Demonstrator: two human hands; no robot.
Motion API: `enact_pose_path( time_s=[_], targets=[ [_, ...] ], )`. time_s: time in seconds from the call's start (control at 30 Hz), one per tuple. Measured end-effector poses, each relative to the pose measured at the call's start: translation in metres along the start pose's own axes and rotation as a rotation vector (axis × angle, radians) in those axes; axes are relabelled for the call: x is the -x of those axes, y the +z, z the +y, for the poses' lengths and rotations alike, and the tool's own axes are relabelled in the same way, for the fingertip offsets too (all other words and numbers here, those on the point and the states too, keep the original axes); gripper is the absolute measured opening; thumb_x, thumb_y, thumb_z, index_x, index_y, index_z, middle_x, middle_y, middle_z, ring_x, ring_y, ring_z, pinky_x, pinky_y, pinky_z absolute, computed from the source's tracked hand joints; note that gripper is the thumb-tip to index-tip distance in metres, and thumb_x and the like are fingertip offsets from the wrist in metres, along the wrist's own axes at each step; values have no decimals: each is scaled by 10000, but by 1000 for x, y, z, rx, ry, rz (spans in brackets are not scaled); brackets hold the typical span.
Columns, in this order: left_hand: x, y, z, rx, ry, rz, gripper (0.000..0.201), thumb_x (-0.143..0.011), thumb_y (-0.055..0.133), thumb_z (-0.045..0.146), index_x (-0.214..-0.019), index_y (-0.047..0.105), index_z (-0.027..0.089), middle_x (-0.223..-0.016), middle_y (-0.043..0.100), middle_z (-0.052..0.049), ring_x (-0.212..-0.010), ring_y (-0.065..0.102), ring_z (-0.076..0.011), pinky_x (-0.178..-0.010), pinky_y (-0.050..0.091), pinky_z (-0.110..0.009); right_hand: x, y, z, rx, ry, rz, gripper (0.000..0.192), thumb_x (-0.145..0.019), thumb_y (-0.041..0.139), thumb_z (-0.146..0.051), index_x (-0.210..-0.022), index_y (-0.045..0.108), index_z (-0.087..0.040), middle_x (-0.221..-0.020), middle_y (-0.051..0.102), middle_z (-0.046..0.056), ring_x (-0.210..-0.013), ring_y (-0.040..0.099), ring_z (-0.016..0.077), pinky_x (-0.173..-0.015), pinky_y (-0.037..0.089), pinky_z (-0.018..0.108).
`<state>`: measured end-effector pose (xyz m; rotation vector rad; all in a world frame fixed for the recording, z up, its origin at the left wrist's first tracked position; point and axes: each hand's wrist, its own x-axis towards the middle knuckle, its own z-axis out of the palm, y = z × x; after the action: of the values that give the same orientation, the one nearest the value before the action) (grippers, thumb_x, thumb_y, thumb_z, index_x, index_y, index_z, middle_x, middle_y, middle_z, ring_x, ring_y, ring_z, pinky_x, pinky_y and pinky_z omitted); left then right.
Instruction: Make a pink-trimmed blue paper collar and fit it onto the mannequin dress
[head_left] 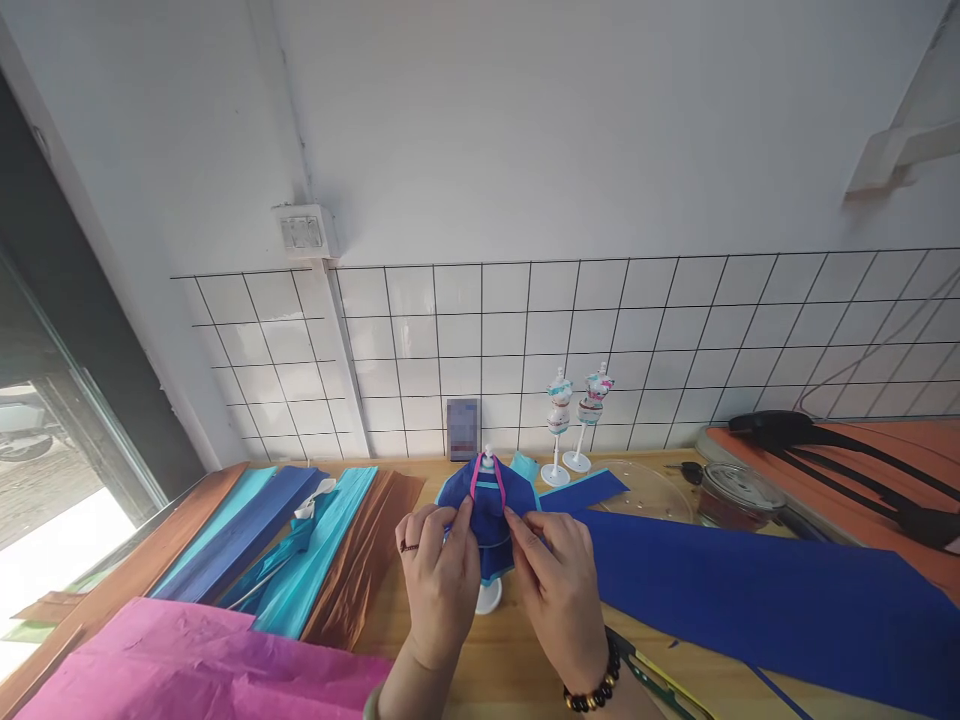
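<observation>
A small mannequin (487, 465) on a white stand (488, 597) wears a dark blue crepe-paper dress (488, 505) with teal trim and pink straps. My left hand (439, 580) pinches the dress at its left side near a pink strap. On the right side, my right hand (559, 590) pinches the dress with thumb and forefinger. A ring sits on my left hand, and a dark bead bracelet (596, 690) circles my right wrist.
Two bare mini mannequins (577, 415) stand by the tiled wall. Strips of blue, teal and brown crepe paper (300, 540) lie left, pink paper (187, 665) at front left, a large dark blue sheet (750, 590) right. A clear lid (645, 490), jar (739, 495) and orange mat (847, 470) sit right.
</observation>
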<state>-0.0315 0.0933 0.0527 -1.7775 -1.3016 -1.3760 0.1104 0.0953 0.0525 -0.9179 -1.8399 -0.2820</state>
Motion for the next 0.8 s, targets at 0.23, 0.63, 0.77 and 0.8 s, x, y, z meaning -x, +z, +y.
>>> enact_pose_path(
  time_s=[0.23, 0.63, 0.77, 0.8],
  targets=[
    [0, 0, -2, -20, 15, 8, 340, -778, 487, 27, -1059, 586, 191, -791, 573, -53, -796, 516, -187, -729, 376, -362, 1, 2, 1, 1, -6, -3, 373, -815, 458, -27, -1141, 542, -187, -856, 539, 60, -786, 482, 189, -670, 386, 366],
    [3, 3, -7, -42, 21, 24, 313, -782, 507, 28, -1040, 604, 177, -787, 579, -61, -804, 510, -195, -717, 381, -364, 2, 4, 6, 21, -5, 7, 373, -823, 450, -49, -1139, 561, -215, -839, 551, 56, -766, 497, 190, -651, 384, 353],
    [3, 5, -8, -70, 43, 20, 310, -783, 510, 24, -1037, 608, 173, -785, 584, -63, -810, 513, -197, -727, 379, -371, 3, 4, 8, 31, -16, 6, 364, -828, 447, -52, -1137, 561, -207, -834, 550, 55, -756, 491, 184, -647, 380, 350],
    [4, 5, -8, -77, 50, 18, 311, -782, 514, 22, -1036, 609, 172, -784, 586, -63, -809, 514, -197, -728, 378, -371, 3, 4, 7, 34, -20, 8, 359, -827, 448, -51, -1133, 563, -201, -832, 549, 57, -756, 490, 184, -649, 379, 351]
  ],
)
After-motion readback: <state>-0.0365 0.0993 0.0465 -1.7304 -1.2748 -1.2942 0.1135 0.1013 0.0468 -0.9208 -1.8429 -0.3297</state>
